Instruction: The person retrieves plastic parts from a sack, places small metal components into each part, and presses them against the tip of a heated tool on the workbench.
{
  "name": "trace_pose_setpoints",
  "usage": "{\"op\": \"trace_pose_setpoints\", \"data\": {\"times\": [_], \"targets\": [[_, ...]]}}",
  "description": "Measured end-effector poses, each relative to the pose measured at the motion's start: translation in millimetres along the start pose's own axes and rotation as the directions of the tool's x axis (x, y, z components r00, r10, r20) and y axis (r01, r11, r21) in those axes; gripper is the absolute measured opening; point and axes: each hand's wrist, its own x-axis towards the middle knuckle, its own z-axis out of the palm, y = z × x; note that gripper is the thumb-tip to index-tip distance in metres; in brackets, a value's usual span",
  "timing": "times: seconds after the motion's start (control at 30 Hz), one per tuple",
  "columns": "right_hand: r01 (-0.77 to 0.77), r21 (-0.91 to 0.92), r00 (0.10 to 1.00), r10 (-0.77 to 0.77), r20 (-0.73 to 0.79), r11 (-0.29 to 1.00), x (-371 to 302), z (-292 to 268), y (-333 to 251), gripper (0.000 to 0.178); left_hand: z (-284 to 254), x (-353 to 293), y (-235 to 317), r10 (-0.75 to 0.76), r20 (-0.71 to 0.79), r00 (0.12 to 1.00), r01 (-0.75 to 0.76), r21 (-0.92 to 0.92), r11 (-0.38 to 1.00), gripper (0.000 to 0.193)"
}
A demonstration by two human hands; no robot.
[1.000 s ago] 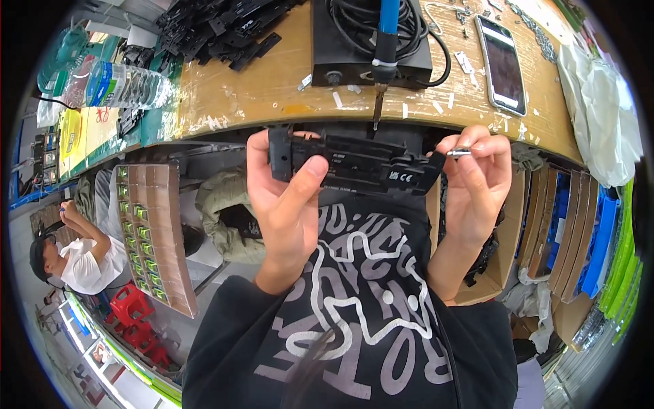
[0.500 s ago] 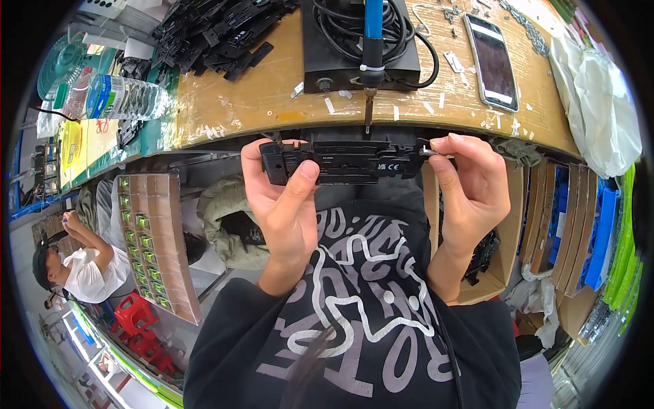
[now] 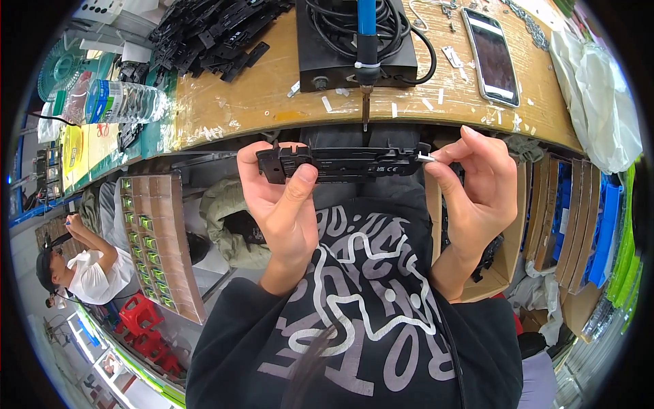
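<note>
A long black plastic housing [image 3: 347, 165], with slots along its face and small pale print, lies level in front of my chest, just below the table edge. My left hand [image 3: 281, 211] is closed around its left end, thumb across the front and fingers behind. At its right end sits a small whitish strip-like piece [image 3: 425, 158], pinched between thumb and a fingertip of my right hand [image 3: 482, 187]. Another finger of that hand points up, off the piece. Whether the strip is fixed to the housing or only touching it, I cannot tell.
A blue-handled tool with a metal tip [image 3: 366, 112] points down over the table edge, before a black box [image 3: 320, 65] with coiled cable. Black parts [image 3: 211, 34] are heaped left; a phone [image 3: 490, 58] lies right. An open carton [image 3: 504, 266] stands beside my right arm.
My right hand has shifted slightly right, and one finger has lifted away from the pinch. More of the whitish piece shows now. The left hand keeps its hold on the housing.
</note>
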Motion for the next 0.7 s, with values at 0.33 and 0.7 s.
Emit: {"op": "trace_pose_setpoints", "data": {"times": [0.33,0.7], "targets": [[-0.069,0.037,0.996,0.067,0.065,0.997,5,-2,5,0.045,-3,0,-4,0.006,0.116,0.993,0.0,-0.051,0.999,0.039],[-0.133,-0.047,0.988,0.136,0.069,0.99,13,0,2,0.043,-3,12,-3,0.096,0.276,0.956,-0.086,-0.051,0.995,0.035]]}}
